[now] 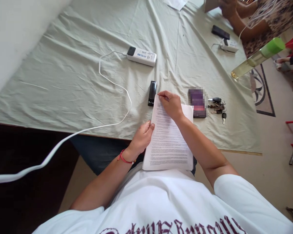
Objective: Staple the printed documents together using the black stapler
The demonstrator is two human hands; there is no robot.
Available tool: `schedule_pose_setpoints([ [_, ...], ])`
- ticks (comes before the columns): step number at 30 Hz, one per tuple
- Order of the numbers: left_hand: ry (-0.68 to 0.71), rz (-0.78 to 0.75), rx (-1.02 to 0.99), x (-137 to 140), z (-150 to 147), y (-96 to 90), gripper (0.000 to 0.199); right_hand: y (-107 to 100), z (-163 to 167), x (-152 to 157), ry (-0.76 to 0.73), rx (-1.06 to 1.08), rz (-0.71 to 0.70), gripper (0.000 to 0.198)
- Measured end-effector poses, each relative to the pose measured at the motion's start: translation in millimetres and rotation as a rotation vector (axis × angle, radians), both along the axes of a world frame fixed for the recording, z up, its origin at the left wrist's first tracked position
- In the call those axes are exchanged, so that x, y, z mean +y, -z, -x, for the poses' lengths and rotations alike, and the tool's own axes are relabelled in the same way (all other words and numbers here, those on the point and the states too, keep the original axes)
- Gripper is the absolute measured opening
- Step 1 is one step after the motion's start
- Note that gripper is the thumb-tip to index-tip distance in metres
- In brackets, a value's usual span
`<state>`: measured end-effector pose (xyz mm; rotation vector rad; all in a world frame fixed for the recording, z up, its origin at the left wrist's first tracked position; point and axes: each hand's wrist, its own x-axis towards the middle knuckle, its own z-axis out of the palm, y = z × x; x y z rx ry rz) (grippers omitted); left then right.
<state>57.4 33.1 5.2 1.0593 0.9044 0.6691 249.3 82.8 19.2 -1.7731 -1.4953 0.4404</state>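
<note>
The left hand [143, 136] grips the papers [169, 146] by their left edge; the right hand [172, 104], reaching across them, pinches the top-left corner. The papers overhang the near edge of the desk [83, 78]. Farther right, a green-capped bottle [246, 66] holds yellowish liquid.

Counted: two white corded devices [142, 56], upper centre and upper right; one paper stack [169, 143], centre; one bottle [256, 59], upper right.
</note>
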Motion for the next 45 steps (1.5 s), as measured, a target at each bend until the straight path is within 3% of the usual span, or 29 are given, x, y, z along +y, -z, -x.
schedule_pose_setpoints([
  [5, -0.008, -0.003, 0.020, -4.7, 4.8, 1.7, 0.032, 6.2, -5.3, -1.4, -0.013, -0.237, -0.006, 0.026],
  [10, -0.055, 0.003, 0.024, -22.5, 9.8, 2.6, 0.036, 14.0, -10.5, -4.1, -0.037, -0.239, 0.076, 0.032],
  [14, -0.051, -0.021, 0.143, -46.2, 22.9, 6.7, 0.042, 17.8, -5.0, -6.1, 0.015, -0.251, 0.091, 0.030],
  [24, -0.111, 0.256, -0.012, -68.3, 37.9, 8.9, 0.052, 5.1, 15.6, -10.9, -0.141, -0.213, 0.160, 0.031],
  [35, -0.134, 0.546, -0.199, -59.0, 31.9, -4.1, 0.050, -4.7, 8.7, 0.5, -0.080, -0.379, 0.400, 0.035],
  [45, -0.115, 0.530, -0.135, -68.1, 42.5, -4.8, 0.054, -8.3, 3.6, 18.4, -0.088, -0.452, 0.490, 0.035],
])
